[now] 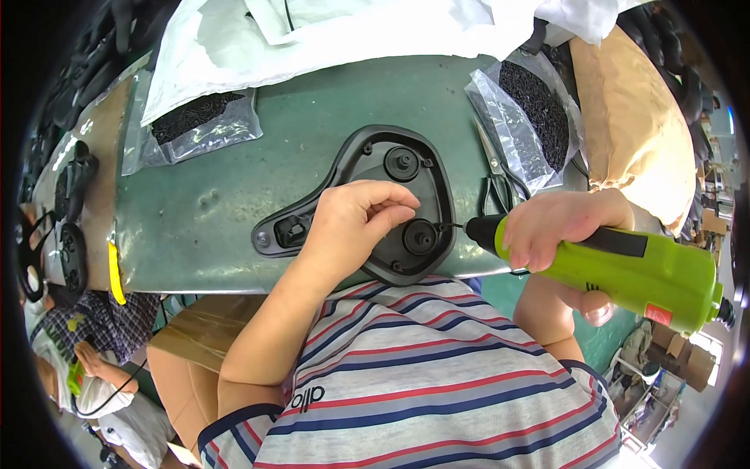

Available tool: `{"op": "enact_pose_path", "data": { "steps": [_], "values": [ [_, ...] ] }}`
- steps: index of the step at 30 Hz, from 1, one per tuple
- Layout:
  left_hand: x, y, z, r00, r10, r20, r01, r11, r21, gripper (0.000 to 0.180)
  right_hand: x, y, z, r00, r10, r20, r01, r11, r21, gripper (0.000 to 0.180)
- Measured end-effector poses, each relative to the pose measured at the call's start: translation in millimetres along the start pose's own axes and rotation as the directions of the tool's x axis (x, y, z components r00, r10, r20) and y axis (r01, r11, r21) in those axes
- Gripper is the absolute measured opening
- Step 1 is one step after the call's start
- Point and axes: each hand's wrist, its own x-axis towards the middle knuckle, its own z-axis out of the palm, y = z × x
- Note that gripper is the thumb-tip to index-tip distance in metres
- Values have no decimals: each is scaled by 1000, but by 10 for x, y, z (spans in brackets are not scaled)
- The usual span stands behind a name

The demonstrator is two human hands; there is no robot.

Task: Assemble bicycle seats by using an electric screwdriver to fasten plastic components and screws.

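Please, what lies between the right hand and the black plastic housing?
In the head view, the black nose and thin bit of the green power driver. Whether the bit touches the housing is unclear.

Left hand [353, 223] hides part of the black shell [430, 184]; we cannot tell whether its fingertips pinch anything. Tip of the green screwdriver's [625, 270] bit too small for us to place. White sheet [344, 35] cut off above.

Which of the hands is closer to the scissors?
The right: the right hand, gripping the green power screwdriver, is just below and right of the scissors. The left hand is farther off, to their left, over the black plastic shell.
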Motion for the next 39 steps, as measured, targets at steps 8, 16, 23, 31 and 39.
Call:
{"op": "enact_pose_path", "data": {
  "steps": [8,16,23,31,39],
  "values": [
    [16,-13,-31,999,-43,33,46,995,-93,13,44,73,56,995,34,94,-34,999,2,63],
    [19,-67,-34,998,52,30,-52,999,-6,15,266,134,172,964,80,252,-78,997,-21,55],
    [14,-65,-26,995,95,17,-95,995,8,14,217,313,291,998,55,-45,-50,993,107,36],
    [15,-50,-65,994,-75,79,90,975,-202,11,217,250,254,977,39,207,-30,998,-48,47],
    [-97,-73,-120,995,-69,75,102,698,-708,11,341,-26,-103,975,-224,15,204,912,356,54]
  ]
}}
